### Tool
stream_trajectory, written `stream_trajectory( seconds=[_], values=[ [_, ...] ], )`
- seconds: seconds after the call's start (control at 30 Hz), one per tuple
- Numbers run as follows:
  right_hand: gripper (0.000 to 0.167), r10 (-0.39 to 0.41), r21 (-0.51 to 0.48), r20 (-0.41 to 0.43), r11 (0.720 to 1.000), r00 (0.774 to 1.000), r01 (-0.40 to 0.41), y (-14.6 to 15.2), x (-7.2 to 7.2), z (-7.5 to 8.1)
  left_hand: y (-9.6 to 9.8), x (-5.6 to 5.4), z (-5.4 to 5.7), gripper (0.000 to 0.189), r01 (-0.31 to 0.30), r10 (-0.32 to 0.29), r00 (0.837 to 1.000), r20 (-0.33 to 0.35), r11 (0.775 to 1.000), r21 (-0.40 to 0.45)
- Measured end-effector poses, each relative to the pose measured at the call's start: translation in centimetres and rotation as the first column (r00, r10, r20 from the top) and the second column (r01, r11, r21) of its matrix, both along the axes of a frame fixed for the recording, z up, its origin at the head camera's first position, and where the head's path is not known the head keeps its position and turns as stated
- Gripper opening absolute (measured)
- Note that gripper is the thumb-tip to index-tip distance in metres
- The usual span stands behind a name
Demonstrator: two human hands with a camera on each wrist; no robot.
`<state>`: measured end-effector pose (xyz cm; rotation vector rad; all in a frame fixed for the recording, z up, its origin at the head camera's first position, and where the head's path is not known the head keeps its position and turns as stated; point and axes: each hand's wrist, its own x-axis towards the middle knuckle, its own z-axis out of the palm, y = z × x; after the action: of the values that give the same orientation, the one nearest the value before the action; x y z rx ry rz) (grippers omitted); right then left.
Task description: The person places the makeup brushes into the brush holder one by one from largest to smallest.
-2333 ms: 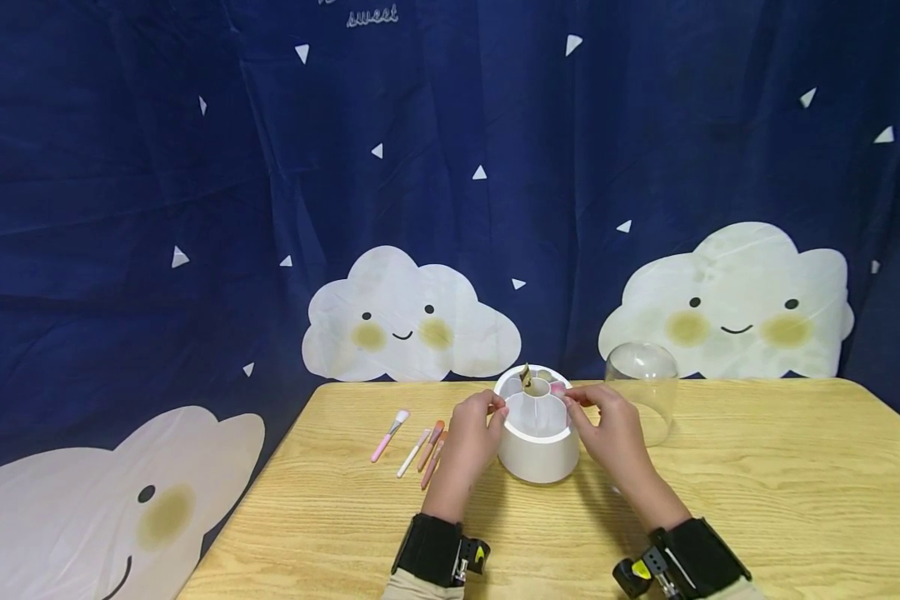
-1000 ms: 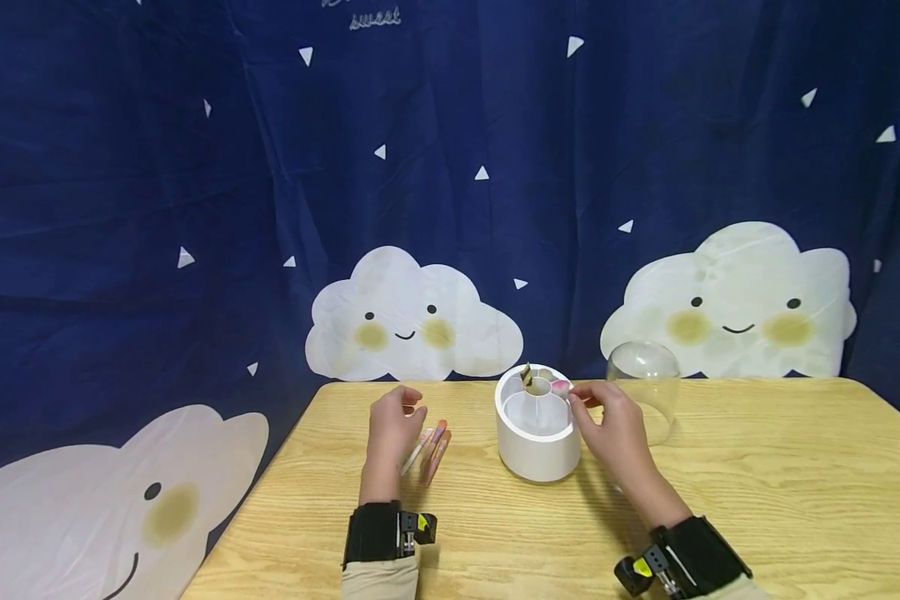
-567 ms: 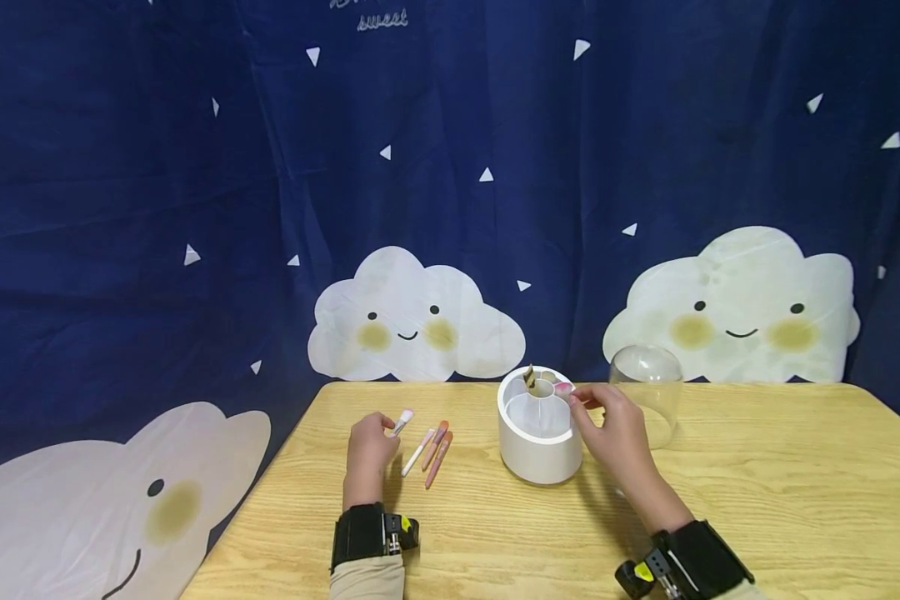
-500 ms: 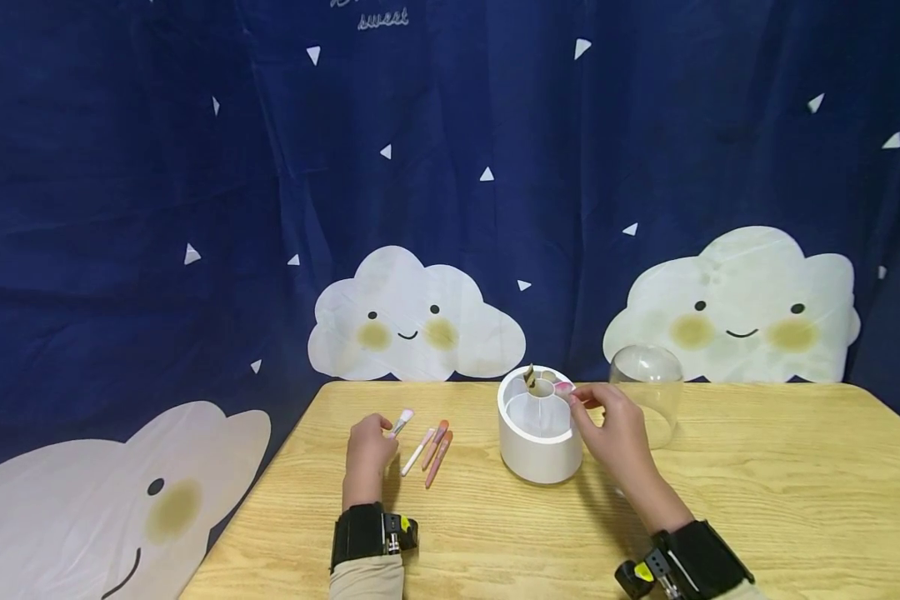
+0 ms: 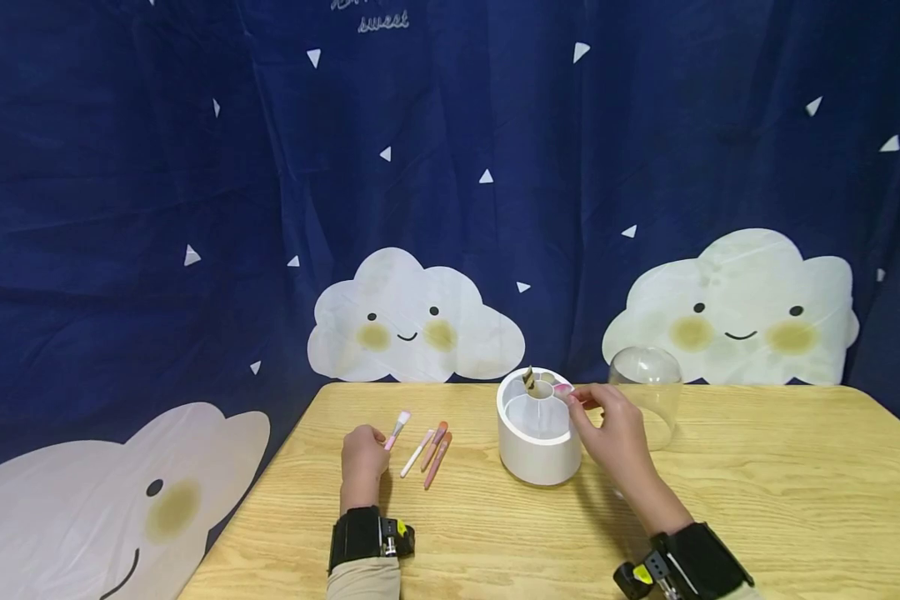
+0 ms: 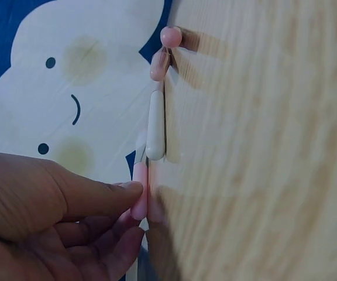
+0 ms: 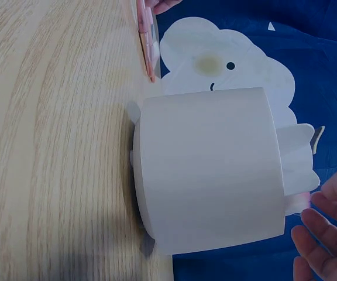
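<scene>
My left hand (image 5: 363,457) pinches the pink handle of a makeup brush (image 6: 140,190) between thumb and fingers; its white bristles point up and away. Beside it on the table lie a white-handled brush (image 5: 417,453) and two pinkish-brown brushes (image 5: 438,460). My right hand (image 5: 611,425) hovers at the right rim of a round white organizer (image 5: 538,458), its loosely bent fingertips right at a pink-and-white soft tip (image 7: 299,203) that sticks up from one compartment. A gold-and-dark striped piece (image 5: 528,377) stands up near the middle of the organizer.
A clear domed cover (image 5: 648,392) stands on the wooden table (image 5: 780,492), just behind and right of my right hand. Behind the table's far edge hangs a dark blue curtain (image 5: 450,125) with printed clouds.
My left hand has left the organizer, moved left to the brushes and taken hold of the pink-handled brush, shifting down along its handle. My right hand has stayed by the organizer's rim.
</scene>
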<state>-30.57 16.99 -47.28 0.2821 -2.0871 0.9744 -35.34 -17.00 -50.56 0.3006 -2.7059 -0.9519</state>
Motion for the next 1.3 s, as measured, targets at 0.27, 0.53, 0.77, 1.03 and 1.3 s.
stream_trajectory(
  seconds=[0.27,0.53,0.77,1.03,1.3],
  values=[
    [0.005,-0.001,-0.002,0.0,1.0,1.0,0.001,0.0,0.0,0.0,0.2,0.6,0.4,0.021,0.038,-0.037,0.997,0.064,0.999,-0.008],
    [0.004,-0.01,0.005,0.009,1.0,1.0,0.01,-0.1,0.0,0.1,0.2,0.4,0.6,0.021,0.069,-0.068,0.995,0.079,0.997,-0.017],
    [0.006,-0.009,0.009,0.0,1.0,1.0,0.009,-0.1,0.1,0.1,0.2,0.2,0.7,0.018,0.092,-0.093,0.995,0.048,0.996,0.016],
    [0.008,-0.003,0.012,0.001,1.0,1.0,0.003,-0.1,0.1,0.1,0.5,-0.2,1.0,0.008,0.082,-0.082,0.997,-0.004,0.995,0.049],
    [0.007,-0.006,0.015,-0.004,1.0,1.0,0.006,-0.1,0.0,0.1,0.8,-0.2,1.6,0.01,0.099,-0.088,0.992,-0.092,0.987,0.125]
  ],
)
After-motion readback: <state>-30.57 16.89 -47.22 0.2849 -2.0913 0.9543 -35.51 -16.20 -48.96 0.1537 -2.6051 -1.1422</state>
